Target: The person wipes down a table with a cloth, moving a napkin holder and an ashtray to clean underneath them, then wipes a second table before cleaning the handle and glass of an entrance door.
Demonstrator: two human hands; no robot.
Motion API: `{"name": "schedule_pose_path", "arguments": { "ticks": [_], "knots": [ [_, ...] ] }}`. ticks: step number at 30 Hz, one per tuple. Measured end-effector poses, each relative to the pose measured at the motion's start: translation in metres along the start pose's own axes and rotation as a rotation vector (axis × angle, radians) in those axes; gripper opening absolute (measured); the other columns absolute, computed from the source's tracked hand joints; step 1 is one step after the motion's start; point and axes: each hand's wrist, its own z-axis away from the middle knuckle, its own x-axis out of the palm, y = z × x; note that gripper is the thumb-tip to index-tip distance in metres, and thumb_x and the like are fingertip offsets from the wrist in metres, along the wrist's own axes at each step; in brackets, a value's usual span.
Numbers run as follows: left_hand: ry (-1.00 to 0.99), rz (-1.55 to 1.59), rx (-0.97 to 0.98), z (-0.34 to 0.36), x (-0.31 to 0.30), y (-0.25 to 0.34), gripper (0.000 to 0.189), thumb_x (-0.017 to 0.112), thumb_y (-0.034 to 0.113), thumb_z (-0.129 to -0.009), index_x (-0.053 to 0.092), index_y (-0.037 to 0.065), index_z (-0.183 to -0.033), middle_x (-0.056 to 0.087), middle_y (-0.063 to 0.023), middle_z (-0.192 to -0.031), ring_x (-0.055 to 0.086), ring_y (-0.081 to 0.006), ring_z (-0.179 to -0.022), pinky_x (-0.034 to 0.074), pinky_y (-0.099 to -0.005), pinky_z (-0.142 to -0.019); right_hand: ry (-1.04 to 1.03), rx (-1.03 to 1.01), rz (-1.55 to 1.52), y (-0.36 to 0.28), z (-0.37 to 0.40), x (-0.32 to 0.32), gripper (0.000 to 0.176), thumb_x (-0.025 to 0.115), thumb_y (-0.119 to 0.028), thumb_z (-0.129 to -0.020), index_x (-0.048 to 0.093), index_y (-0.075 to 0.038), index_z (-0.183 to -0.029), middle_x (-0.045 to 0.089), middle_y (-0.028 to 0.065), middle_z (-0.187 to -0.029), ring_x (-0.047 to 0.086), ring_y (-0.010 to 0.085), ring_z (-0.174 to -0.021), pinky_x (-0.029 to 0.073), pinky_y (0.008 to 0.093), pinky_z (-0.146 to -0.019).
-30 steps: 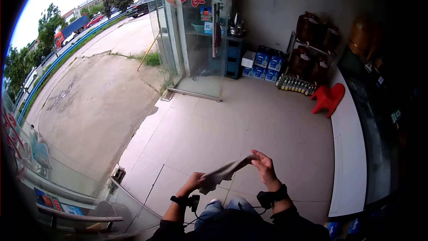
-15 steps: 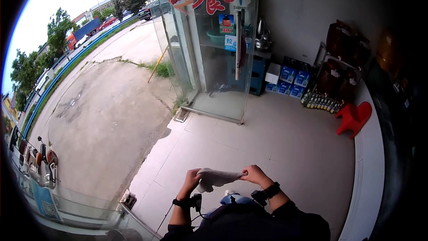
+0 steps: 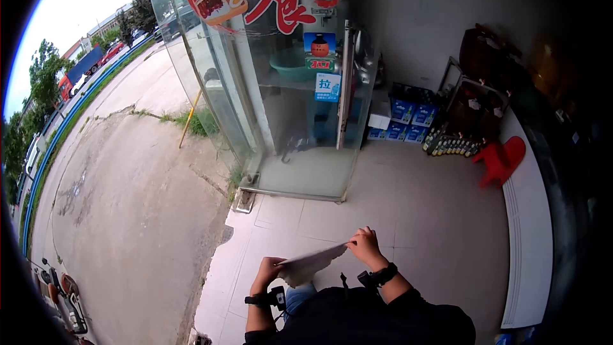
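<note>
A grey cloth (image 3: 311,266) is stretched between my two hands in front of my body, its lower edge hanging loose. My left hand (image 3: 269,271) is closed on its left end. At the other end, my right hand (image 3: 365,245) pinches a corner, a little higher than the left. Dark bands with small black devices sit on both wrists. Beyond my hands stands a glass door (image 3: 300,115) with red lettering, stickers and a long vertical handle (image 3: 345,86).
Blue boxes (image 3: 402,113) and rows of small bottles (image 3: 452,145) stand by the back wall. A red plastic stool (image 3: 501,161) is at the right, near dark jars on a rack (image 3: 479,89). Outside at left lies concrete pavement (image 3: 128,217) with a parked motorbike (image 3: 66,297).
My view has come closer to the glass door, which looks larger. The cloth is now pulled straighter and tilts upward to the right, still held by both hands.
</note>
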Motion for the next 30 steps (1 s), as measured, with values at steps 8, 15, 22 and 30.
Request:
{"name": "schedule_pose_path", "arguments": {
  "ticks": [8, 15, 22, 30],
  "knots": [
    [0.155, -0.870, 0.602, -0.187, -0.055, 0.112, 0.012, 0.048, 0.011, -0.068, 0.059, 0.009, -0.068, 0.055, -0.0105, -0.071, 0.052, -0.0248, -0.061, 0.043, -0.0333, -0.051, 0.271, 0.444, -0.054, 0.001, -0.102, -0.015, 0.012, 0.055, -0.014, -0.069, 0.060, -0.003, -0.069, 0.054, 0.0124, -0.077, 0.053, 0.0299, -0.067, 0.043, 0.0344, -0.059],
    [-0.295, 0.735, 0.318, -0.304, -0.044, 0.186, 0.023, 0.046, 0.007, -0.079, 0.054, 0.000, -0.099, 0.058, -0.0098, -0.084, 0.057, -0.0193, -0.063, 0.047, -0.0283, -0.059, 0.460, 0.447, -1.559, 0.013, -0.196, -0.060, 0.016, 0.042, -0.009, -0.079, 0.048, 0.001, -0.091, 0.054, 0.0104, -0.088, 0.055, 0.0250, -0.077, 0.043, 0.0379, -0.072],
    [-0.343, 0.937, 0.570, -0.390, -0.042, 0.301, 0.033, 0.039, 0.017, -0.085, 0.041, -0.004, -0.111, 0.045, -0.0132, -0.112, 0.045, -0.0215, -0.102, 0.036, -0.0343, -0.087, 0.692, -0.014, -1.711, 0.020, -0.316, -0.112, 0.025, 0.039, -0.013, -0.082, 0.039, -0.002, -0.105, 0.045, 0.0087, -0.108, 0.040, 0.0212, -0.104, 0.025, 0.0394, -0.093],
    [-0.302, 0.402, 1.041, -0.448, -0.025, 0.388, 0.046, 0.034, 0.014, -0.085, 0.018, -0.004, -0.125, 0.018, -0.0134, -0.131, 0.018, -0.0231, -0.121, 0.015, -0.0318, -0.097, 0.796, -0.329, -1.054, 0.040, -0.414, -0.140, 0.052, 0.041, -0.015, -0.078, 0.016, 0.004, -0.120, 0.028, 0.0158, -0.118, 0.027, 0.0237, -0.110, 0.018, 0.0341, -0.093]
  ]
}}
